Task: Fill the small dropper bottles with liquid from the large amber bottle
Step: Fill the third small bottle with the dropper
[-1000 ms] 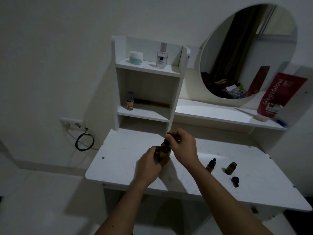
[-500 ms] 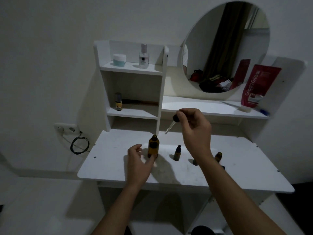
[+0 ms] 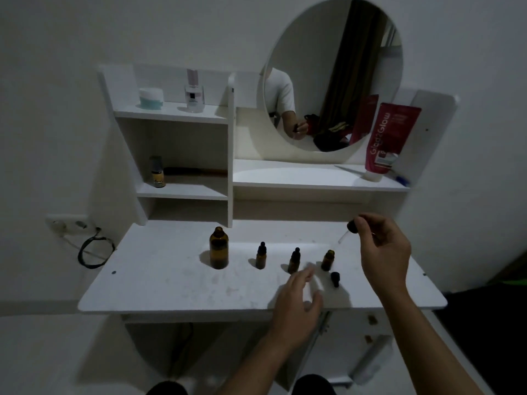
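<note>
On the white table (image 3: pixel 159 283) the large amber bottle (image 3: pixel 219 248) stands uncapped and upright at the left of the row. To its right come two small dropper bottles with their black caps on, the first (image 3: pixel 261 256) and the second (image 3: pixel 294 261), then an open small bottle (image 3: pixel 328 260) with its loose cap (image 3: pixel 335 278) lying just in front of it.

The left hand (image 3: pixel 299 303) hovers low, near the second capped bottle and the open one, its fingers (image 3: pixel 306 273) loosely spread and holding nothing. It would serve best by steadying the open small bottle at its base, since so light a bottle would likely tip at a nudge.

The right hand (image 3: pixel 383 252) pinches the black bulb of the dropper (image 3: pixel 349 230) between thumb and fingertips, the glass tube slanting down and left toward the open bottle's mouth without reaching it. To do this step well, I would bring the tip straight over the narrow neck, turn the tube closer to upright, and only then squeeze the bulb gently, so that nothing runs down the outside.

Motion blur smears the left fingertips, so whether they touch anything cannot be told. The tube is faint against the table; whether it carries liquid is not visible, nor is the level in any bottle in this dim light.
</note>
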Tool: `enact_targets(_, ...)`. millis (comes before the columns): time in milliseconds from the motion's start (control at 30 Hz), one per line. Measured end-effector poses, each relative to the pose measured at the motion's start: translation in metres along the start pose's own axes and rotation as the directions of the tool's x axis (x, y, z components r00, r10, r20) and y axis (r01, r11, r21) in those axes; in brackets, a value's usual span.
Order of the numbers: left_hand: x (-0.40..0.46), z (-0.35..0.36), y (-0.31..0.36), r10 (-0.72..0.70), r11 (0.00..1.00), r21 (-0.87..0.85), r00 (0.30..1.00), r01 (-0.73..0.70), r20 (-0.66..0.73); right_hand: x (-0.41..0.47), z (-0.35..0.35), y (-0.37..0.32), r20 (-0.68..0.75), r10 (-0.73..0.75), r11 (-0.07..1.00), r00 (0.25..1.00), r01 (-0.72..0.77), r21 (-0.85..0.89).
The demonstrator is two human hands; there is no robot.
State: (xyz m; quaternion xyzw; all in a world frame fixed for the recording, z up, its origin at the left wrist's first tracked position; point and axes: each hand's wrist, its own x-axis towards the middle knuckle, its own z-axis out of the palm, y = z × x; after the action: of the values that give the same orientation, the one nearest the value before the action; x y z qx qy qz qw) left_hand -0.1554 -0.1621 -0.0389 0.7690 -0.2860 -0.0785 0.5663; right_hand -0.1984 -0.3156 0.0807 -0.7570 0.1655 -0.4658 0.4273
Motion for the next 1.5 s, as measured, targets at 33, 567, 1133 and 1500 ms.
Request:
enact_targets(33, 0.006, 0.009, 0.004, 0.010, 1.000, 0.028, 1.000, -0.010, 0.020, 0.000, -0.005, 0.004, -0.009, 0.002, 1.000, 1.000, -0.002, -0.007)
enact_targets(567, 0.082, 0.051, 0.017, -0.032, 0.992, 0.121, 0.999, 0.029, 0.022, 0.012, -0.002, 0.040, -0.001, -0.001, 1.000, 1.000, 0.001, 0.009)
enact_targets(1133, 0.081, 0.050, 0.000, 0.008, 0.990, 0.144, 1.000, -0.008, -0.001, 0.002, 0.016, 0.061, 0.123, -0.071, 0.985, 0.990, 0.089, -0.145)
enact_targets(1500, 0.078, 0.048, 0.005, 0.000, 0.983, 0.185, 1.000, -0.001, 0.001, 0.000, 0.020, 0.061, 0.122, -0.004, 0.988, 0.992, 0.023, -0.155)
